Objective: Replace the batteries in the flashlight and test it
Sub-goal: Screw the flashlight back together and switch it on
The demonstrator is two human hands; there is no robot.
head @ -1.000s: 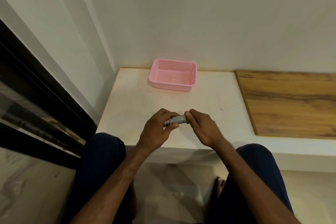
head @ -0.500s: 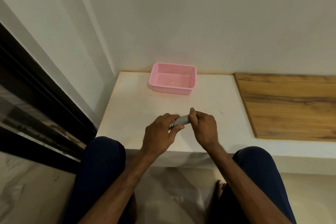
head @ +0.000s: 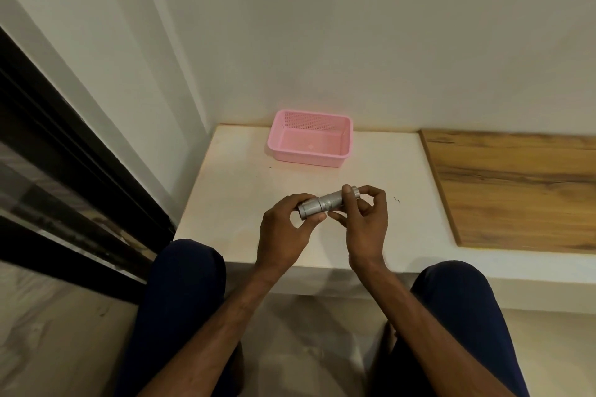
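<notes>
two hands on one silver flashlight, and it's up off the white worktop, held over the front half, nearer the front edge than the back. it sits on a slant, wider end down to the left, narrow tail end up to the right. the left hand has fingers and thumb curled round that wider end, a firm wrap, with the rim of the end poking out between thumb and forefinger. the right hand comes in from the other side, thumb laid across the barrel near the tail, forefinger hooked over the end cap, a fingertip pinch, the other fingers bent loosely beneath. between the hands a short run of textured barrel shows, with a seam where the wider section meets it. whether any part has come loose, can't tell from here. at the rear edge, close against the wall, sits a pink basket with perforated sides, well apart from the hands. along the worktop's right edge lies a wood-grain board, butted up beside it. at the front edge, two knees in dark trousers, one either side of the forearms, and a black frame runs along the left.
</notes>
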